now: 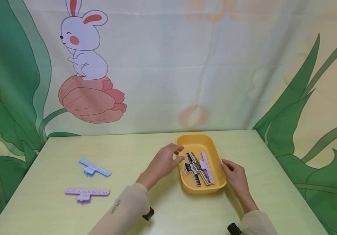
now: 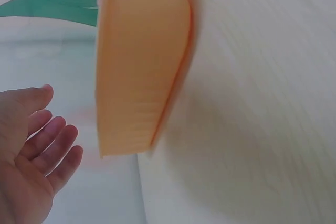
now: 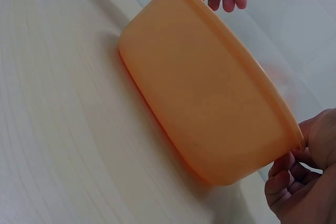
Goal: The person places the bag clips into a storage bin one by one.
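On the bench [image 1: 186, 215], one yellow basin [image 1: 194, 141] holds two black-striped clips [image 1: 195, 179] and one purple clip [image 1: 208, 170]; one blue clip [image 1: 95, 167] and a second purple clip [image 1: 87, 193] lie leftward. The right hand [image 1: 235, 174] pinches the basin; the left hand [image 1: 164, 160] hovers, loosely spread.

Losing the three clips [image 1: 197, 168] behind the wall of the yellow tray [image 1: 200, 190] in both wrist views. Cutting the left hand [image 2: 26, 174] and right hand [image 3: 310, 192] short at the edges of their own wrist views, both sleeves [image 1: 124, 209] at the near edge of the head view. Blurring the far lettering [image 1: 222, 11].
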The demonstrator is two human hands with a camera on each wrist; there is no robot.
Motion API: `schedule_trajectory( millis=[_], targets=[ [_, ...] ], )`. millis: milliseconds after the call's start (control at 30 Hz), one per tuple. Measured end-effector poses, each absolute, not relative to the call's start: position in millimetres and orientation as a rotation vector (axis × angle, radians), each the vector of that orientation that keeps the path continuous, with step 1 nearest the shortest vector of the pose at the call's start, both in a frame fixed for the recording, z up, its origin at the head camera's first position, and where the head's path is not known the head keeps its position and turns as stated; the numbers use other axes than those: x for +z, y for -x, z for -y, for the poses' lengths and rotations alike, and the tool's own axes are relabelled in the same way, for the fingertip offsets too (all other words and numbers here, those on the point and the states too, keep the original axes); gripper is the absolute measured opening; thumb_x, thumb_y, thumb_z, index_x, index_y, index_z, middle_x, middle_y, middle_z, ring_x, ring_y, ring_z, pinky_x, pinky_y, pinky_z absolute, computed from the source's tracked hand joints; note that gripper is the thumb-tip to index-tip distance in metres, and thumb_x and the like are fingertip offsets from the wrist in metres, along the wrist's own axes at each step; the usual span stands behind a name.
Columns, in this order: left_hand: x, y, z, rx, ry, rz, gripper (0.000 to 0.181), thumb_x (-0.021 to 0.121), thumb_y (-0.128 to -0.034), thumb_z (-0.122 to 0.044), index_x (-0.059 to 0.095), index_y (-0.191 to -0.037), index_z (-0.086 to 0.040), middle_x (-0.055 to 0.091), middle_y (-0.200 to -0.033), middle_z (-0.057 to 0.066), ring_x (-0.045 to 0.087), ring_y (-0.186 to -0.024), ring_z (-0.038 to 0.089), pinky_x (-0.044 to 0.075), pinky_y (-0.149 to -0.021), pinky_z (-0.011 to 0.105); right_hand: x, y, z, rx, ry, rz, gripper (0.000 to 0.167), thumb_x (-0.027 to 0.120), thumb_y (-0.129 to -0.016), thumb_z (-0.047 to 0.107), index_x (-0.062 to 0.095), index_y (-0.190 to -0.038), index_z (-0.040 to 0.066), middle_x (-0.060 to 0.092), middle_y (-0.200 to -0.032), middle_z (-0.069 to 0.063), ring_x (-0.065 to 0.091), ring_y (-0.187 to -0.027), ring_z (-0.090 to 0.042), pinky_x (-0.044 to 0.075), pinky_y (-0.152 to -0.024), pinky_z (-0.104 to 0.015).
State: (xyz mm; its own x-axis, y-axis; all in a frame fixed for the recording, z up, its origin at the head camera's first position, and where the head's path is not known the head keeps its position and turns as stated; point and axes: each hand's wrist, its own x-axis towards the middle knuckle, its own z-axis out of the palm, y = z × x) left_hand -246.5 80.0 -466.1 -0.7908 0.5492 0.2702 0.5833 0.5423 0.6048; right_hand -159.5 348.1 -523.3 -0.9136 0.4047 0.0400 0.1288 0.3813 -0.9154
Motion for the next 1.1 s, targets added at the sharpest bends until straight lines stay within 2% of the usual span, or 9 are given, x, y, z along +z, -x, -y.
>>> schedule_trajectory(
  millis=[300, 1100],
  targets=[
    [-445.8, 245.6, -79.8, -1.226, 1.0, 2.657, 0.039, 0.073, -0.0992, -0.023, 0.066, -0.134, -0.006, 0.068, -0.128, 0.007, 0.067, -0.108, 0.022, 0.056, -0.093, 0.036, -523.5, 158.7, -347.9, 1.559, 0.47, 2.38, 0.039, 0.06, -0.106, 0.02, 0.064, -0.135, -0.006, 0.066, -0.129, -0.024, 0.061, -0.106, -0.025, 0.051, -0.076, -0.012],
    [-359.7, 235.3, -87.9, -1.277, 1.132, 2.512, 0.046, 0.07, -0.101, -0.025, 0.059, -0.143, -0.009, 0.064, -0.135, 0.004, 0.067, -0.108, 0.018, 0.056, -0.094, 0.037, -522.9, 157.4, -346.8, 1.571, 0.471, 2.386, 0.04, 0.059, -0.107, 0.019, 0.062, -0.137, -0.007, 0.064, -0.132, -0.026, 0.061, -0.11, -0.028, 0.054, -0.081, -0.017]
  ],
)
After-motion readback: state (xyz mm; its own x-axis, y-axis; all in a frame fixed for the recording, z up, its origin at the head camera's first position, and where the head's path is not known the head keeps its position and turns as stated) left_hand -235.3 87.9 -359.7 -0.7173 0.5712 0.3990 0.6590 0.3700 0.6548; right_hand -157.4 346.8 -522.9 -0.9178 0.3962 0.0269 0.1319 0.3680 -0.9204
